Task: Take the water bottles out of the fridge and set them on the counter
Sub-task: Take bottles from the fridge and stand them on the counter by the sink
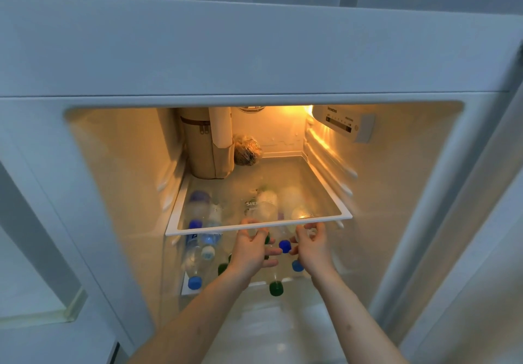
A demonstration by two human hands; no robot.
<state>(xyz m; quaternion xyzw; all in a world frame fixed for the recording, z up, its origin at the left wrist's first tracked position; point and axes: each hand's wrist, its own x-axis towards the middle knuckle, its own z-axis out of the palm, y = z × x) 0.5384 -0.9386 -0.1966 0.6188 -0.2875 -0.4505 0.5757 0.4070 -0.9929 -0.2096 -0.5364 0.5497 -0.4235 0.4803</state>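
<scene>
Both hands [278, 246] reach, fingers loosely curled, over clear blue- and green-capped bottles [198, 261].

A warm yellow lamp [307, 109] at the top of the fridge [254, 52] lights its inside; everything around it looks dim and bluish. My hands blur slightly, and straight edges bow toward the frame's corners.

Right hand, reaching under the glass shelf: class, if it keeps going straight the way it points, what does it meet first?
Probably the blue-capped bottle lying just beyond the right hand, below the glass shelf; depth is unclear, so it may already be touching it.
</scene>
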